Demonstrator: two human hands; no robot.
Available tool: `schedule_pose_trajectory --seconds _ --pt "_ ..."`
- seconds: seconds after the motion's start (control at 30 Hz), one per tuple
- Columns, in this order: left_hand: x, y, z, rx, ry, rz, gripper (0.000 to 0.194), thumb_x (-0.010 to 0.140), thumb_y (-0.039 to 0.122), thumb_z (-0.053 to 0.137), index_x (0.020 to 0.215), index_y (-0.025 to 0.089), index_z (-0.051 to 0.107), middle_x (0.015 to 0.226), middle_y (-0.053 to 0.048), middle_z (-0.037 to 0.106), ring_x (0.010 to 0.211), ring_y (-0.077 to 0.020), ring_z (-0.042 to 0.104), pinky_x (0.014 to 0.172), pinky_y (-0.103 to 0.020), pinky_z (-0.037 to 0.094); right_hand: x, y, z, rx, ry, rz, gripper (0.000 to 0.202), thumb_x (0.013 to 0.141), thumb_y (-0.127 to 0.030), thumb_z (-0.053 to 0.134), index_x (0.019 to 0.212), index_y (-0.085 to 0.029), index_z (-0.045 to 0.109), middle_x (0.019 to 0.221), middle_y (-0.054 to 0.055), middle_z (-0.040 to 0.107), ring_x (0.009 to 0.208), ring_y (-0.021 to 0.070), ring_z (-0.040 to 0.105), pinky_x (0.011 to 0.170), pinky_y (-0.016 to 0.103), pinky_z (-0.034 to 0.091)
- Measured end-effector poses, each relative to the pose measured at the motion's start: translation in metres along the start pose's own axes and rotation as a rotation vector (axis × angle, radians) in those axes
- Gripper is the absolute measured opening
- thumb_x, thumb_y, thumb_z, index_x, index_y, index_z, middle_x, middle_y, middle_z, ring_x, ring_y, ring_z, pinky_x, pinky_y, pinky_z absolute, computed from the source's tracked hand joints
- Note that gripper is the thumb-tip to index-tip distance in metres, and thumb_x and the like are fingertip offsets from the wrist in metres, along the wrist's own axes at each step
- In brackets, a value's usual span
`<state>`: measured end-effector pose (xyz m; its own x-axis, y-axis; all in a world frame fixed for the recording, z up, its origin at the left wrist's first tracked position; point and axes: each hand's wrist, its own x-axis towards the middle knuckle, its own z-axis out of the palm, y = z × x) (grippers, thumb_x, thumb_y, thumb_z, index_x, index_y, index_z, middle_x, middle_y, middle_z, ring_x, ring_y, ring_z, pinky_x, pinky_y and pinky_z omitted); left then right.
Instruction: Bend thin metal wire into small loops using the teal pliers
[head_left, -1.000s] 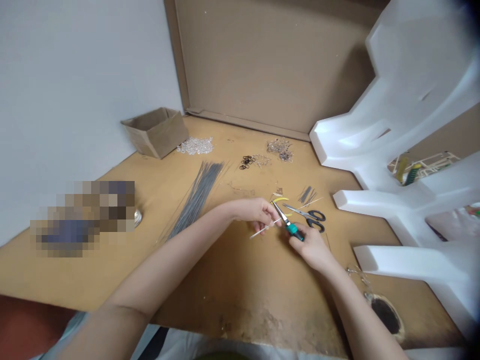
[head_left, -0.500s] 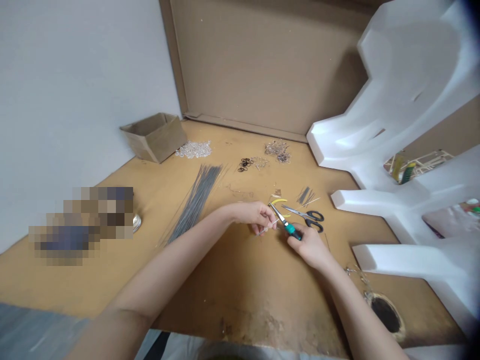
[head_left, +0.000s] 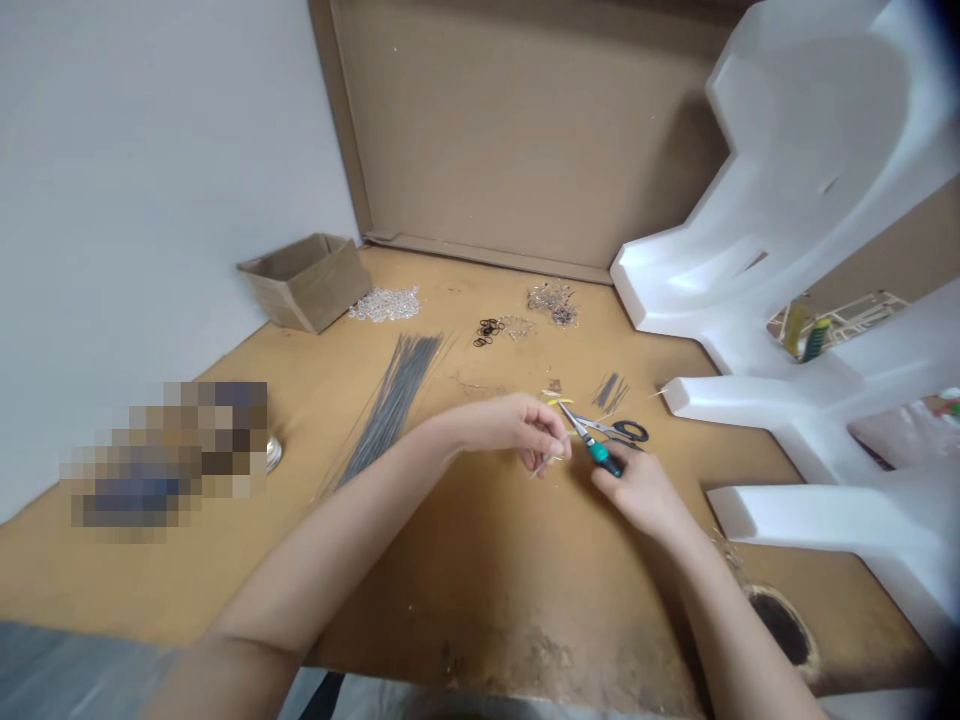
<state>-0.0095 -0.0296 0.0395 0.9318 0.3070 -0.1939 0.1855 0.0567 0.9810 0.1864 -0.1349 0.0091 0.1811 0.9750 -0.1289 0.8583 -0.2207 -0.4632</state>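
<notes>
Pliers [head_left: 598, 453], held by the right hand [head_left: 639, 490], hang over the worktop [head_left: 480, 590], inward of its near edge; just beside, the left hand [head_left: 541, 432] pinches a pale strip [head_left: 542, 466]. Beyond lie scissors [head_left: 604, 428] and grey wires [head_left: 395, 400]; toward the far edge, clear pieces [head_left: 386, 304] are heaped beside 1 cardboard box [head_left: 300, 300] at the far left corner.

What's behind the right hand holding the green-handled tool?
Beyond the right hand, scissors show one black handle loop and part of their blades. The hand covers most of the other loop; anything beneath is hidden.
</notes>
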Motion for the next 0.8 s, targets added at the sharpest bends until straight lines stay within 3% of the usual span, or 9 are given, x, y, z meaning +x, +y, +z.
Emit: schedule_pose_trajectory --seconds 0.1,0.2,0.43,0.67,0.8 --pt "-0.008 0.019 0.003 0.073 0.318 0.09 0.014 0.072 0.025 0.059 0.075 0.011 0.06 0.063 0.0 0.058 0.056 -0.0062 0.053 0.058 -0.019 0.044 -0.008 -0.012 0.003 -0.21 -0.054 -0.054 0.023 0.07 -0.03 0.049 0.086 -0.023 0.063 0.067 0.003 0.063 0.061 0.0179 0.055 0.054 0.024 0.032" --pt "-0.005 0.02 0.005 0.078 0.488 0.079 0.011 0.071 0.021 0.059 0.072 0.01 0.06 0.059 0.001 0.055 0.054 -0.0056 0.05 0.056 -0.018 0.041 -0.018 -0.022 0.008 -0.29 -0.109 -0.145 0.025 0.071 -0.031 0.049 0.092 -0.025 0.063 0.073 0.004 0.067 0.065 0.0195 0.058 0.056 0.025 0.031" --pt "0.011 0.0 0.015 0.212 0.478 0.091 0.015 0.07 0.026 0.059 0.07 0.011 0.062 0.054 0.003 0.053 0.05 -0.0052 0.044 0.049 -0.017 0.034 -0.024 -0.027 0.012 -0.356 -0.13 -0.219 0.022 0.074 -0.033 0.048 0.089 -0.026 0.062 0.072 0.003 0.068 0.066 0.0204 0.061 0.054 0.026 0.027" --pt "0.013 -0.002 0.018 0.355 0.543 0.109 0.014 0.069 0.026 0.058 0.07 0.013 0.064 0.063 0.002 0.059 0.059 -0.0073 0.049 0.055 -0.018 0.036 -0.024 -0.027 0.012 -0.371 -0.124 -0.229 0.019 0.075 -0.036 0.047 0.082 -0.024 0.061 0.069 0.004 0.066 0.064 0.0206 0.061 0.052 0.026 0.024" --pt "0.014 -0.004 0.018 0.369 0.522 0.095 0.017 0.07 0.029 0.057 0.071 0.013 0.064 0.064 0.001 0.06 0.06 -0.0088 0.05 0.055 -0.019 0.036 -0.024 -0.029 0.012 -0.351 -0.128 -0.225 0.018 0.075 -0.037 0.048 0.08 -0.024 0.06 0.069 0.004 0.066 0.066 0.0214 0.061 0.052 0.026 0.024"
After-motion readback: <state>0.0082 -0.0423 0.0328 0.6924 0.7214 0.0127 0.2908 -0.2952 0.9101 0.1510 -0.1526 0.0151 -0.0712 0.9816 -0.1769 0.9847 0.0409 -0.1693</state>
